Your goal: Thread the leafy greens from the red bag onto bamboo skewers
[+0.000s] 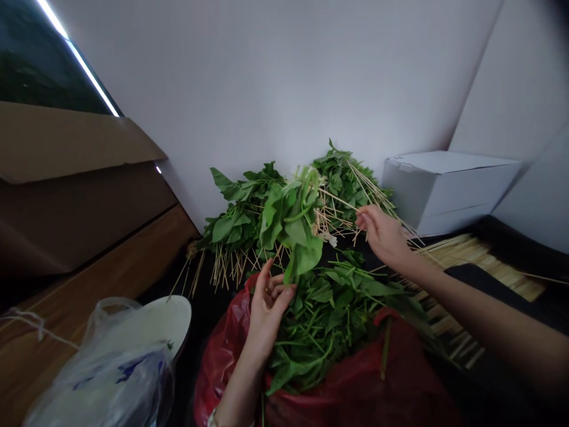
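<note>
My right hand (383, 232) pinches the bare end of a thin wooden skewer (340, 198). Leafy greens (296, 222) are bunched at its far end, with broad leaves hanging down. Below them is my left hand (268, 296), its fingers loosely bent and apart, close to the lowest leaf tip; whether it touches the leaf is hard to tell. Under both hands, a red plastic bag (224, 344) stands open, full of loose green leaves and stems (329, 308). Behind lie piles of skewered greens (240, 216), their bare sticks pointing toward me.
Loose skewers (484, 267) lie spread at the right, near a white box (462, 190). At the left are a pale bowl (175, 314), a clear plastic bag (115, 379) and a cardboard box (75, 207). A white wall (288, 77) rises behind the piles.
</note>
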{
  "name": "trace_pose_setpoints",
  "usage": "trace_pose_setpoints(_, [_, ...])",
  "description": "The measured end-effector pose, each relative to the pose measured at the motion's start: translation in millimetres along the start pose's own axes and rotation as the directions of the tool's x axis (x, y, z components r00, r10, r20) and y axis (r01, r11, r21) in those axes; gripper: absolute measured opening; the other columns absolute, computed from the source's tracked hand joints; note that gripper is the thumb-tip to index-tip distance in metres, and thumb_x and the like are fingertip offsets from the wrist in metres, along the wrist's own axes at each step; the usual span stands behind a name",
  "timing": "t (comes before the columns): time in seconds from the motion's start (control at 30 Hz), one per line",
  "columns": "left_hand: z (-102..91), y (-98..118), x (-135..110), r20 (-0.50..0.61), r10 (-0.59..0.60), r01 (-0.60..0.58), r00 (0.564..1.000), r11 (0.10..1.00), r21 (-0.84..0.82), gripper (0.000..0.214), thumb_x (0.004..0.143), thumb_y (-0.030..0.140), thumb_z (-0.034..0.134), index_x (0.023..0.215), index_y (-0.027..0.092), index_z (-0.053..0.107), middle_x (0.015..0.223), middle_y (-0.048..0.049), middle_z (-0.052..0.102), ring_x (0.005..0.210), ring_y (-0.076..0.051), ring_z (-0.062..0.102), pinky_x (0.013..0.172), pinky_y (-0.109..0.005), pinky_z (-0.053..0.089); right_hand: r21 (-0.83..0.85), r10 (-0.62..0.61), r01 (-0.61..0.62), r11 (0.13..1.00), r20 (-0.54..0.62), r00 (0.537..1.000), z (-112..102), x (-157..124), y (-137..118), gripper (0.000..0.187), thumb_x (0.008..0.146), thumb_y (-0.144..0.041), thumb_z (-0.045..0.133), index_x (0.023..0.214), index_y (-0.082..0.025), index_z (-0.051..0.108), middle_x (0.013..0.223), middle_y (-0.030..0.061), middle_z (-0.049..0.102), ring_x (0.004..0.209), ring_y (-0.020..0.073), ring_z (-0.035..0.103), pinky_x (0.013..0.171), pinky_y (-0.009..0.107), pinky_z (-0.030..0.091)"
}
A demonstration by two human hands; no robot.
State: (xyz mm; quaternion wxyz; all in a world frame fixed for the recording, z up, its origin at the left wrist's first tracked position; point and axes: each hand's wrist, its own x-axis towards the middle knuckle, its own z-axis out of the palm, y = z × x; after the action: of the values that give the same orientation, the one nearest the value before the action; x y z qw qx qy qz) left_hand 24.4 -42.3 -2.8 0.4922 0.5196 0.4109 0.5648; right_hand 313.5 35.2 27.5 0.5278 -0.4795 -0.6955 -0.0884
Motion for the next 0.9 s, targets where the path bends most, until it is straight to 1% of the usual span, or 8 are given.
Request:
trace_pose_setpoints(0.1, [-1.1, -1, 0, 0.012, 0.012, -0.012, 1.000, 1.000, -0.008, 0.074, 0.081, 0.038, 0.073, 0.145, 0.025, 0.039, 0.110, -0.0067, 0.068, 0.093, -0.018, 0.068, 0.091, -0.034, 0.049, 0.036, 0.074, -0.078, 0.996, 0.099, 0.992, 19, 32, 0, 0.022, 0.099, -0.025, 0.036, 0.098, -0.021, 0.058, 0.075, 0.0009, 0.064, 0.064, 0.0164, 0.060, 0.066, 0.029, 0.044])
trace_pose_setpoints(0.33, [-4.6, -3, -1, 0.001, 0.013, -0.013, 1.000, 1.000, 0.008, 0.070, 0.081, 0.039, 0.074, 0.142, 0.026, 0.043, 0.108, -0.0064, 0.068, 0.092, -0.019, 0.068, 0.090, -0.034, 0.050, -0.038, 0.255, -0.252, 0.967, 0.134, 0.958, 86, 102, 5, 0.032, 0.104, -0.025, 0.028, 0.113, -0.016, 0.057, 0.079, 0.0013, 0.067, 0.071, 0.0155, 0.064, 0.070, 0.029, 0.050])
trace_pose_setpoints(0.4, [-5.5, -3, -1, -0.005, 0.003, -0.003, 1.000, 1.000, 0.017, 0.069, 0.082, 0.040, 0.073, 0.142, 0.026, 0.043, 0.109, -0.0068, 0.068, 0.093, -0.019, 0.068, 0.090, -0.034, 0.050, -0.095, 0.317, -0.304, 0.948, 0.184, 0.931, 104, 116, 10, 0.027, 0.102, -0.031, 0.043, 0.118, -0.015, 0.059, 0.099, 0.0053, 0.068, 0.085, 0.0172, 0.066, 0.077, 0.035, 0.054])
trace_pose_setpoints(0.47, [-5.8, -2, -2, -0.004, -0.008, 0.008, 1.000, 1.000, 0.019, 0.069, 0.082, 0.040, 0.072, 0.143, 0.025, 0.042, 0.109, -0.0070, 0.068, 0.092, -0.019, 0.068, 0.089, -0.033, 0.050, -0.161, 0.366, -0.334, 0.929, 0.260, 0.893, 119, 128, 15, 0.032, 0.097, -0.036, 0.057, 0.122, -0.016, 0.059, 0.118, 0.0085, 0.063, 0.098, 0.0206, 0.064, 0.084, 0.041, 0.055])
trace_pose_setpoints(0.57, [-5.3, 0, -3, -0.011, -0.020, 0.020, 1.000, 1.000, 0.020, 0.069, 0.082, 0.040, 0.073, 0.142, 0.025, 0.044, 0.108, -0.0075, 0.068, 0.091, -0.019, 0.068, 0.087, -0.034, 0.051, -0.252, 0.411, -0.334, 0.908, 0.389, 0.825, 133, 140, 20, 0.036, 0.094, -0.035, 0.062, 0.125, -0.017, 0.058, 0.125, 0.0102, 0.060, 0.105, 0.0232, 0.063, 0.087, 0.043, 0.055])
trace_pose_setpoints(0.67, [-4.3, 1, -4, -0.026, -0.021, 0.021, 0.999, 1.000, 0.020, 0.066, 0.082, 0.040, 0.073, 0.140, 0.025, 0.047, 0.108, -0.0075, 0.069, 0.091, -0.019, 0.068, 0.089, -0.034, 0.051, -0.315, 0.416, -0.293, 0.903, 0.468, 0.780, 134, 142, 20, 0.037, 0.094, -0.036, 0.062, 0.125, -0.016, 0.058, 0.125, 0.0099, 0.060, 0.106, 0.0235, 0.063, 0.087, 0.043, 0.055])
trace_pose_setpoints(0.73, [-3.9, 2, -4, -0.034, -0.016, 0.016, 0.999, 1.000, 0.016, 0.064, 0.081, 0.039, 0.073, 0.139, 0.025, 0.049, 0.108, -0.0069, 0.070, 0.092, -0.019, 0.068, 0.089, -0.033, 0.051, -0.337, 0.396, -0.250, 0.908, 0.488, 0.778, 126, 138, 18, 0.037, 0.094, -0.036, 0.062, 0.125, -0.016, 0.058, 0.125, 0.0094, 0.060, 0.105, 0.0233, 0.063, 0.087, 0.044, 0.055])
trace_pose_setpoints(0.9, [-5.2, 2, 0, -0.017, 0.000, 0.000, 1.000, 0.999, 0.033, 0.064, 0.080, 0.041, 0.075, 0.137, 0.025, 0.050, 0.107, -0.0061, 0.070, 0.091, -0.018, 0.069, 0.089, -0.032, 0.052, -0.354, 0.277, -0.118, 0.928, 0.440, 0.854, 80, 110, 12, 0.027, 0.100, -0.028, 0.048, 0.115, -0.013, 0.065, 0.115, 0.0152, 0.066, 0.106, 0.0247, 0.063, 0.092, 0.038, 0.049])
